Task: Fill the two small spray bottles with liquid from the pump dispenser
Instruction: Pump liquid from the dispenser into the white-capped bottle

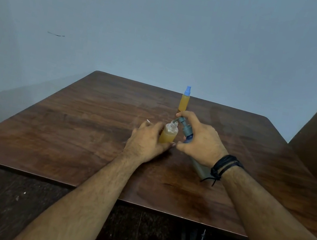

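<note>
Your left hand (147,139) grips the open spray bottle (168,134) upright; your right hand (200,141) clasps the pump dispenser (185,127), tilted, spout toward 10 o'clock

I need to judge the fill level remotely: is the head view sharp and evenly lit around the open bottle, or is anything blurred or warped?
Head view: dim, even light, no glare; open spray bottle soft but amber liquid readable; pump dispenser murky under the right hand; left hand casts faint shadow; wide-angle bends table edges.
</note>
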